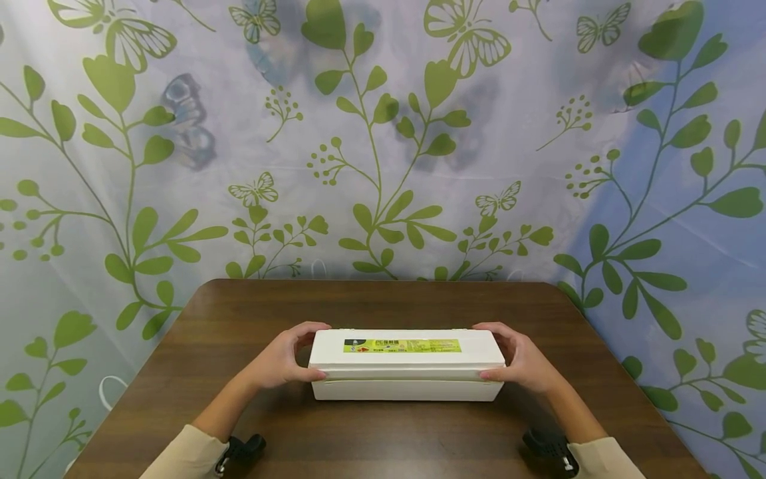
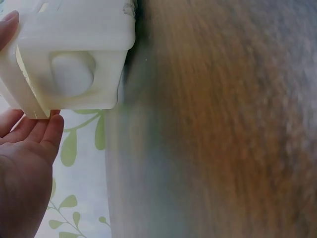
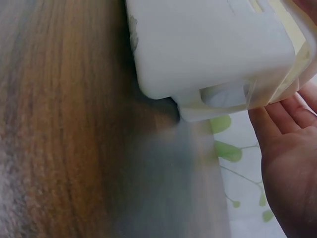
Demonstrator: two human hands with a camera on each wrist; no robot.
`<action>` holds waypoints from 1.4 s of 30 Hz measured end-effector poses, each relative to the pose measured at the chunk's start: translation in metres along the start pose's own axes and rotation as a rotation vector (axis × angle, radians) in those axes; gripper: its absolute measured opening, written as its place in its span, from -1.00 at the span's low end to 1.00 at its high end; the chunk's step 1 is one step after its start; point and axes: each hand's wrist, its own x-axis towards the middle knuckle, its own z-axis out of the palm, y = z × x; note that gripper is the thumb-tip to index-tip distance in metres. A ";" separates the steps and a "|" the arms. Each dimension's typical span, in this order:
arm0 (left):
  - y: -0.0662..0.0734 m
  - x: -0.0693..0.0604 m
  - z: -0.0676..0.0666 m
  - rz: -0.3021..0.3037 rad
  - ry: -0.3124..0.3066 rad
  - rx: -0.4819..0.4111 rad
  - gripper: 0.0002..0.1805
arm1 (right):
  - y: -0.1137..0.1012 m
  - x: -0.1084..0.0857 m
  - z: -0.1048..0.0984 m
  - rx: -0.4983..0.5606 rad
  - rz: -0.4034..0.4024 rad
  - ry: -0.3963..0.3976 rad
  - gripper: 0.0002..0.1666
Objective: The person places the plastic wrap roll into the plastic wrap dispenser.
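A long white cling film box (image 1: 407,390) with a yellow-green label (image 1: 402,346) on its lid lies crosswise near the middle of the table. My left hand (image 1: 280,359) grips its left end, thumb on the front and fingers behind. At the opposite end my right hand (image 1: 528,360) holds it the same way. The lid looks down along the front. In the left wrist view a pale round roll end (image 2: 73,75) shows through the box's side opening; the right wrist view shows a similar roll end (image 3: 226,95). Whether the box's underside touches the table cannot be told.
The brown wooden table (image 1: 383,439) has rounded far corners. Behind it hangs a pale curtain (image 1: 383,166) printed with green leaves and butterflies, also at both sides. Black straps (image 1: 244,450) are on both wrists, near the beige sleeves (image 1: 187,455).
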 end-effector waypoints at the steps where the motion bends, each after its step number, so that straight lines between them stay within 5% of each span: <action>1: 0.000 0.000 0.000 -0.002 -0.003 0.003 -0.17 | 0.001 0.000 0.000 0.000 -0.001 -0.001 -0.05; 42: -0.002 0.000 0.001 -0.042 -0.046 -0.067 -0.22 | 0.008 -0.007 0.006 0.087 0.041 -0.034 -0.11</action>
